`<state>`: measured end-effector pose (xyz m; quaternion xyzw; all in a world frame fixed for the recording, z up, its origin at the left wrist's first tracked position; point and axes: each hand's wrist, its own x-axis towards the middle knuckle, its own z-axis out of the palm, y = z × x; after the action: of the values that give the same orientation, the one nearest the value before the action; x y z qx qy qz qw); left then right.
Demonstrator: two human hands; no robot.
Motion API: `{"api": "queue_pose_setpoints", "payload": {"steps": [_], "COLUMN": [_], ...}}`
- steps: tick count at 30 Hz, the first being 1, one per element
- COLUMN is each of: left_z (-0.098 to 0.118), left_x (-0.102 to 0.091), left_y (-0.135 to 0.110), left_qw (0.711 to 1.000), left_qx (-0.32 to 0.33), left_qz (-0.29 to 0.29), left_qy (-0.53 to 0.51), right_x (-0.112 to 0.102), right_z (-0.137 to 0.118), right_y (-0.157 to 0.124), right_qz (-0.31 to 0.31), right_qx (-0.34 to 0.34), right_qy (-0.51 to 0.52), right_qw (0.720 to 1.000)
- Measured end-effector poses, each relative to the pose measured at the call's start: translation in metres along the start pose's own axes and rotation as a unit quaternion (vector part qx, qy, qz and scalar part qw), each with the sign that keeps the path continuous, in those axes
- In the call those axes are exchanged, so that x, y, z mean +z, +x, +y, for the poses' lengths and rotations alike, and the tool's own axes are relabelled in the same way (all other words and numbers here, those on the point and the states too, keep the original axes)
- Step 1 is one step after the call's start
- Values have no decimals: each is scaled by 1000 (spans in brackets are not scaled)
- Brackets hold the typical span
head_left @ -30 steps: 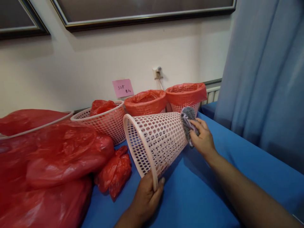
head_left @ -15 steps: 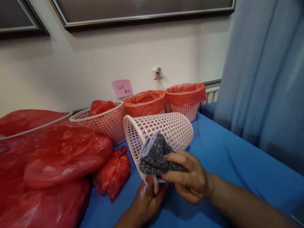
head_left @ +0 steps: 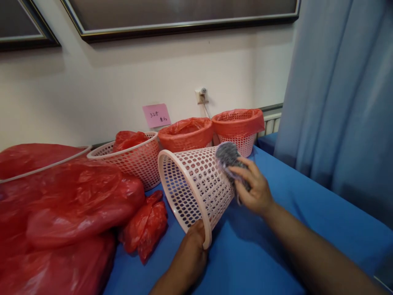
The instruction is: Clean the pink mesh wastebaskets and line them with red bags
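Pink basket [head_left: 205, 175], tipped above blue table [head_left: 260, 254], mouth leftward. Gets clasped at near rim by left hand [head_left: 190, 254], probably against rolling. Takes gray cloth [head_left: 226, 154], bunched in right hand [head_left: 256, 189], along its narrow end, likely exposed by the tilt. Has red bags [head_left: 82, 209] to its left, lined bins [head_left: 236, 123] behind, seemingly kept out of the way.

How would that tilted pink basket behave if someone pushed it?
The pink basket would probably feel light, since its wall is full of holes. It seems fairly stiff, keeping a rounded mouth while the left hand holds its edge. Loose on its side, it might roll in a curve, as it appears tapered.
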<state>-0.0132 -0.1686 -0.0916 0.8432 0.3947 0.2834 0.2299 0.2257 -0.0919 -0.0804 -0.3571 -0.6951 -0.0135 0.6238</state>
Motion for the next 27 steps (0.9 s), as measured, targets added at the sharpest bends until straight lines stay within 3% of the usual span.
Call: {"api": "queue_pose_setpoints", "payload": {"steps": [3,5,9,11,13,16,18,21,24,27], "left_z": [1,-2,-5,-4,-2,-4,-5,-4,1,2], "left_x": [0,2,5,4,3,3,4,4,1,2], "left_y": [0,-4,-15,-17,-18,-17,-14,-8,-4,-7], "left_qw": [1000,1000,993,989,990,995,998,999,999,998], "left_qx": [1,-9,-54,-67,-63,-33,-13,-9,-11,-21], "left_qz": [-3,15,67,86,87,63,45,22,8,28], "left_qy": [-1,-15,-82,-99,-97,-67,-46,-31,-31,-52], "right_x": [-2,-3,1,5,8,7,4,0,-2,-1], "right_z": [-49,-68,-59,-36,-6,32,38,9,-36,-65], "right_y": [-9,-13,-12,-9,-4,3,6,2,-7,-13], "right_qz": [-61,-85,-105,-73,-7,68,67,2,-76,-94], "right_qx": [-122,-168,-195,-138,-26,147,167,24,-149,-205], "right_qy": [103,158,159,112,43,-53,-68,-12,89,156], "right_qw": [985,969,962,981,999,985,981,1000,982,962]}}
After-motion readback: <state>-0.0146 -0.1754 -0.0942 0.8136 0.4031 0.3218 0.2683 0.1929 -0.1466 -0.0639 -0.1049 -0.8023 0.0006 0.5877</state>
